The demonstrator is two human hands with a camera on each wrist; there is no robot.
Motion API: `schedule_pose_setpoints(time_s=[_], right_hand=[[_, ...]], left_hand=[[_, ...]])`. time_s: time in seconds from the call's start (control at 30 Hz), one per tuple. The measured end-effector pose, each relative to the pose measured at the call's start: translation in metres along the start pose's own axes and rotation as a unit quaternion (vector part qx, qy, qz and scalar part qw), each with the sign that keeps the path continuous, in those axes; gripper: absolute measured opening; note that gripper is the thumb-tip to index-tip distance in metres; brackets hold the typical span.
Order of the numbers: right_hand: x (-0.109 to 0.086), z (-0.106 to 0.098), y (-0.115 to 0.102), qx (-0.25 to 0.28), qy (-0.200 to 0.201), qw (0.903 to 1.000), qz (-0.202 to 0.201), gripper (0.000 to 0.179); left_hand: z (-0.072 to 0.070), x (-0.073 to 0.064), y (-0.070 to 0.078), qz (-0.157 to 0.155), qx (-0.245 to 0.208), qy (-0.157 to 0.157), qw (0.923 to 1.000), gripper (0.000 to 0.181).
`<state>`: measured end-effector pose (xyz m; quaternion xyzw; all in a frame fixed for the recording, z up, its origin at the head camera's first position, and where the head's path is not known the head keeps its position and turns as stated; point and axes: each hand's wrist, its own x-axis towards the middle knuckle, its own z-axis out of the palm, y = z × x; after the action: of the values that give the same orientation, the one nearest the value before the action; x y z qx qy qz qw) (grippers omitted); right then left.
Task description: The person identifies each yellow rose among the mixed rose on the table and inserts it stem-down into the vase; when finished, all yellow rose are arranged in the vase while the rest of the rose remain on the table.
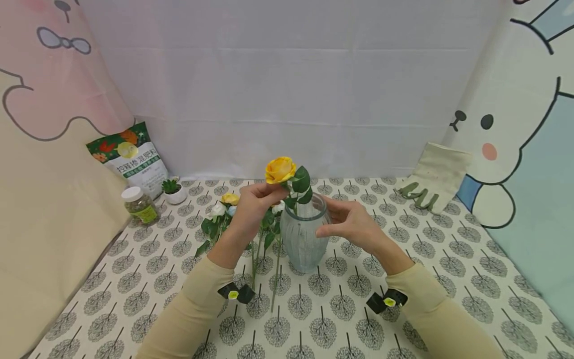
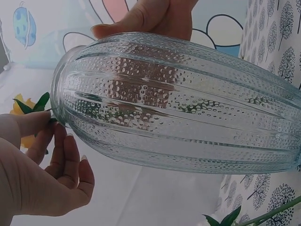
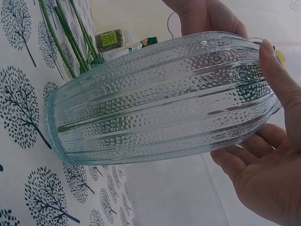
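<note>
A yellow rose (image 1: 280, 170) with green leaves stands above the rim of a pale blue, ribbed glass vase (image 1: 305, 244). Just below its bloom, my left hand (image 1: 260, 202) pinches it with thumb and fingertips, close beside the rim. In the right wrist view a green stem (image 3: 84, 125) shows through the glass, reaching down to the vase's base. My right hand (image 1: 354, 224) holds the vase's upper right side, thumb toward me and fingers curled round the far side. The vase stands upright on the table.
More artificial roses (image 1: 217, 212), yellow, white and pale blue, lie left of the vase, stems toward me. Back left are a fertilizer bag (image 1: 143, 164), a lidded jar (image 1: 142, 207) and a small potted succulent (image 1: 172, 192). Gloves (image 1: 435, 174) lean at the back right.
</note>
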<state>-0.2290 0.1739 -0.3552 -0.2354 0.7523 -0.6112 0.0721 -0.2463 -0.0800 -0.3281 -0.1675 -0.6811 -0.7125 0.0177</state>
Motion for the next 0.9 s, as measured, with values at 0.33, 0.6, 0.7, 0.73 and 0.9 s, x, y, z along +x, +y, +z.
schedule_pose_setpoints(time_s=[0.33, 0.6, 0.7, 0.73, 0.9], right_hand=[[0.000, 0.001, 0.000, -0.003, 0.001, 1.0000, 0.006, 0.093], [0.000, 0.001, -0.001, -0.009, 0.004, 0.9999, 0.013, 0.093], [-0.001, 0.001, -0.001, -0.012, 0.005, 0.9999, 0.011, 0.093], [-0.001, 0.001, -0.001, -0.012, 0.006, 0.9999, 0.010, 0.093], [-0.002, 0.001, 0.000, -0.012, 0.006, 0.9999, 0.006, 0.092]], left_hand=[[-0.003, 0.000, 0.004, -0.012, 0.008, 0.004, 0.9999, 0.031], [-0.018, 0.005, 0.005, 0.006, 0.032, -0.001, 0.9995, 0.032], [-0.025, 0.006, 0.005, 0.001, 0.053, 0.002, 0.9986, 0.029], [-0.027, 0.007, 0.005, 0.005, 0.062, 0.006, 0.9981, 0.028], [-0.035, 0.016, -0.013, 0.043, 0.138, 0.046, 0.9883, 0.023]])
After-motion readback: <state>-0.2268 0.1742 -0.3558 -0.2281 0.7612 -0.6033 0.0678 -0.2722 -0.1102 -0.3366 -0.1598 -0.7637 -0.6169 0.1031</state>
